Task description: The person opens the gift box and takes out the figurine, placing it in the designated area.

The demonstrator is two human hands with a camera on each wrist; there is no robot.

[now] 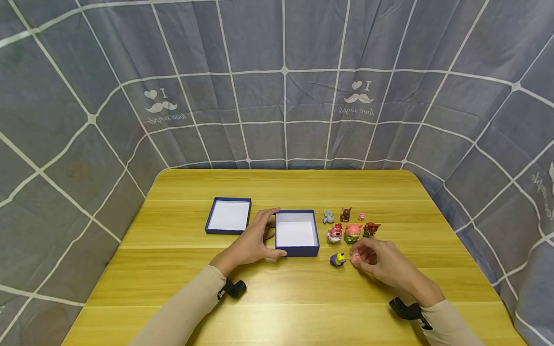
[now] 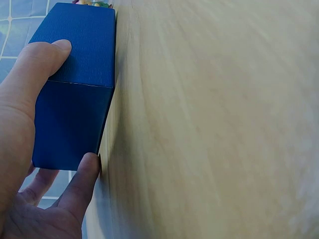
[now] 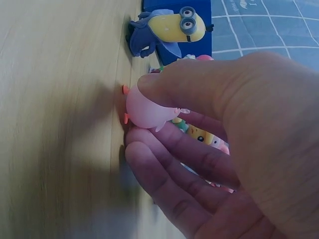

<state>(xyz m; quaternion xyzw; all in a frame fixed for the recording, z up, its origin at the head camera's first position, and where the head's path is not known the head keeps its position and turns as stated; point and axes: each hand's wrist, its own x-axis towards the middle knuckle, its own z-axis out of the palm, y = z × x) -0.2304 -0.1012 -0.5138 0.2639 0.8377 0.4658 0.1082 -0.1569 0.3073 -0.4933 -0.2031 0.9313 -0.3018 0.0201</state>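
Note:
An open blue box point(image 1: 298, 251) with a white inside stands on the table. My left hand point(image 1: 251, 244) grips its left side, the thumb point(image 2: 57, 50) lying on the front wall and the fingers round the side and back. A small round pink figurine point(image 3: 145, 109) with orange feet is pinched between thumb and fingers of my right hand point(image 1: 387, 263). In the right wrist view its feet are close to the tabletop. Just left of it stands a yellow minion figurine point(image 3: 172, 27) in blue, in front of the box's right corner.
Behind my right hand several figurines stand in two rows, among them a larger pink one in green point(image 1: 352, 232), a red-and-white one point(image 1: 334, 234), a dark red one point(image 1: 371, 229) and a brown one point(image 1: 345, 214). The blue lid point(image 1: 209, 218) lies left of the box, white inside up.

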